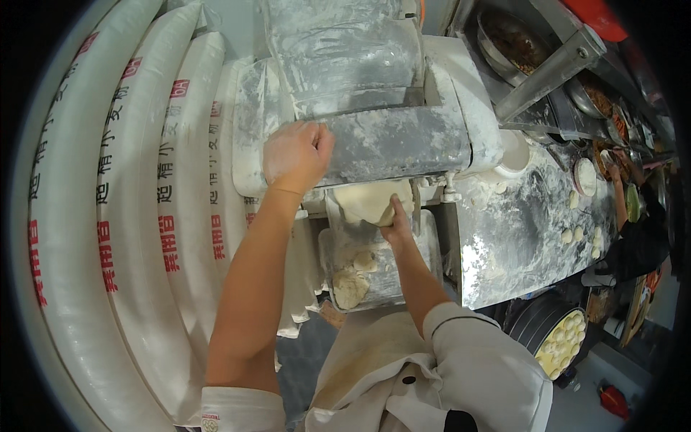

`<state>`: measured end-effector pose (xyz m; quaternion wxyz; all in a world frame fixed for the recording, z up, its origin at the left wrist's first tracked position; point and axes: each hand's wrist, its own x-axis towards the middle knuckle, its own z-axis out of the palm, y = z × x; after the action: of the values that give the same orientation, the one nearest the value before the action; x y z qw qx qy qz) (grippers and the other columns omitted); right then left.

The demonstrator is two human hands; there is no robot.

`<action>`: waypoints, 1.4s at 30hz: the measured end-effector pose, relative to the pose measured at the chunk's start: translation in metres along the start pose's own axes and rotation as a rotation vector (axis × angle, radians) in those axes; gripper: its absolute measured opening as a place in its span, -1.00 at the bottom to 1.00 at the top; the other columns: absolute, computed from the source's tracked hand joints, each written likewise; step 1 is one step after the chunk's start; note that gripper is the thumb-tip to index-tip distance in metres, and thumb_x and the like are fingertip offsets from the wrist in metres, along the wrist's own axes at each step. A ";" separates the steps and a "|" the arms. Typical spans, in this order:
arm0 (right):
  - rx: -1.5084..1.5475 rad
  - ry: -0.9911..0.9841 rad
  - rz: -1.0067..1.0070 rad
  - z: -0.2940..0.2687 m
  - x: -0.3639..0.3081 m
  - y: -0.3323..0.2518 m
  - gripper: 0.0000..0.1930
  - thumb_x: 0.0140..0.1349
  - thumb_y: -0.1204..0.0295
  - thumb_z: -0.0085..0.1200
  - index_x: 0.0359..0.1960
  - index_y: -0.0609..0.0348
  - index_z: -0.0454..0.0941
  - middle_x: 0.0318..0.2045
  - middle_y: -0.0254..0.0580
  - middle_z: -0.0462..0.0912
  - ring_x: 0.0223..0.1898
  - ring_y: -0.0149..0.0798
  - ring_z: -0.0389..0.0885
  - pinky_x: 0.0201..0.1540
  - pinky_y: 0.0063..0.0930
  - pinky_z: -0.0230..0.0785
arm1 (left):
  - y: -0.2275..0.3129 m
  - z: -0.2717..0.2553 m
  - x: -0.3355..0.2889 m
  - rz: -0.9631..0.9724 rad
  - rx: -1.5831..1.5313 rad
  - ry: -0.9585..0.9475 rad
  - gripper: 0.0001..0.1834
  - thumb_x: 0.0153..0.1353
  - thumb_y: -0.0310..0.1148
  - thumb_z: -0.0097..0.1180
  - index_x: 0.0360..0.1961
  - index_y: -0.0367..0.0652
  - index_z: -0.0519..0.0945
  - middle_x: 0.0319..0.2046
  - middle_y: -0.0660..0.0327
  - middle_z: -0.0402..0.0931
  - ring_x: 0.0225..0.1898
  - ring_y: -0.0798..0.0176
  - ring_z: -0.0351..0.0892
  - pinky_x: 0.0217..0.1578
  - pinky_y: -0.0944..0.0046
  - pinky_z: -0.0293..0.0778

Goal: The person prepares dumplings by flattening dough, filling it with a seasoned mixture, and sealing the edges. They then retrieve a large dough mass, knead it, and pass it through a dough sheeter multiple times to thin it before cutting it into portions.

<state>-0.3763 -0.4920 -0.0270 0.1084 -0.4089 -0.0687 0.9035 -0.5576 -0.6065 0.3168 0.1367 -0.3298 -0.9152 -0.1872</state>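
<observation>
A flour-dusted dough sheeting machine (403, 147) stands in front of me. My left hand (296, 153) is curled into a fist against the left part of its grey metal cover, and I see nothing in the fingers. Below the cover a pale dough sheet (363, 203) comes out over a metal tray. My right hand (396, 222) grips the sheet's right edge, thumb on top and the other fingers hidden under it. Nearer to me, a rough dough lump (350, 289) and a smaller dough piece (365, 261) lie on the tray (389, 277).
Tall white flour sacks (133, 216) stand along the left. To the right is a floury metal worktable (504, 237) with small dough rounds (567, 235). A round steamer (558, 338) full of buns sits below it. Filling bowls (511, 47) and another person (637, 237) are farther right.
</observation>
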 end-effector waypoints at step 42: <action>-1.594 -1.312 0.498 0.023 -0.174 0.003 -0.21 0.26 0.13 0.32 0.45 0.15 0.26 0.20 -0.13 0.56 0.14 -0.18 0.59 0.23 -0.28 0.44 | -0.005 -0.001 -0.005 0.014 0.046 0.026 -0.70 0.28 -0.22 0.12 -0.57 -0.11 0.58 -0.46 0.12 0.63 -0.36 -0.09 0.62 -0.26 -0.08 0.53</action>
<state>-0.2820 -0.5392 0.1131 -0.4373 0.2031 -0.6004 0.6381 -0.5576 -0.6130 0.3143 0.1573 -0.3303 -0.9151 -0.1693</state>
